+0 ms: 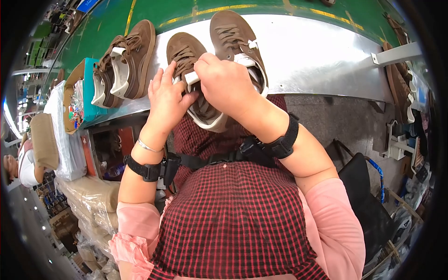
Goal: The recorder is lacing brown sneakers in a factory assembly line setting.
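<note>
A brown lace-up sneaker [181,43] with a white lining stands on the metal bench in front of me, toe pointing away. My left hand [169,95] is at its left side, fingers bent along the collar and thumb against the tongue area. My right hand [226,86] is closed over the opening, its fingertips at the white end of the tongue [191,78]. It hides much of the shoe's inside. Just to the right stands a second brown sneaker [230,30], with a small white tag at its laces; my right hand partly overlaps its heel.
Another pair of brown sneakers [134,51] lies on the bench's left end, near a teal box [94,88] of small items. The shiny bench [317,56] borders a green surface [275,6]. A black chair [364,196] stands at right; plastic-wrapped bundles [93,196] sit at left.
</note>
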The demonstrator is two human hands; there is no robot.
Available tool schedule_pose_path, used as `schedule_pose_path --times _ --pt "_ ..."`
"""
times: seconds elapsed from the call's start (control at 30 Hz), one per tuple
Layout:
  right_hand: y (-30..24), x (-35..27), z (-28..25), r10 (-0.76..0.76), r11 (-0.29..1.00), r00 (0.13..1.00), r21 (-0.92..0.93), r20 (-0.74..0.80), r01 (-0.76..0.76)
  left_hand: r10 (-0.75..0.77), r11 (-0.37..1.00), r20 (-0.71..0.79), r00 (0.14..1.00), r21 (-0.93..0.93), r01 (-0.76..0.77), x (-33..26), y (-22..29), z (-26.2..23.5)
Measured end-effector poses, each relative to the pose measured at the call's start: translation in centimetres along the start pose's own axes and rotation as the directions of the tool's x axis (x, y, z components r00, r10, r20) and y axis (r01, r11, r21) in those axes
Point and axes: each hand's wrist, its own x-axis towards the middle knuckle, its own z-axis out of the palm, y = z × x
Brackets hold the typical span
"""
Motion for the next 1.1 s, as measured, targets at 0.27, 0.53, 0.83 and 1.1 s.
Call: schedule_pose_path --times 0.27,0.53,0.83,1.1 --pt "-0.1 0.1 0.0 -0.041 0.996 0.999 -0.083 -0.014 0.04 0.028 0.969 0.028 0.999 0.246 -0.035 0.8 1.7 0.5" --pt "-0.5 0.3 0.1 0.009 0.999 1.0 -0.047 -0.014 -0.009 0.067 0.986 -0.11 0.992 -0.143 -0.083 0.2 -0.1 0.8" --pt "-0.3 0.5 -0.2 0.029 0.995 0.999 -0.097 0.021 -0.027 0.148 0.97 -0.335 0.93 -0.132 -0.202 -3.6 4.0 -1.5" --pt "-0.4 0.7 0.0 0.149 0.987 0.983 -0.081 0.107 -0.141 0.287 0.797 -0.245 0.926 -0.475 -0.373 -2.6 3.7 -1.9"
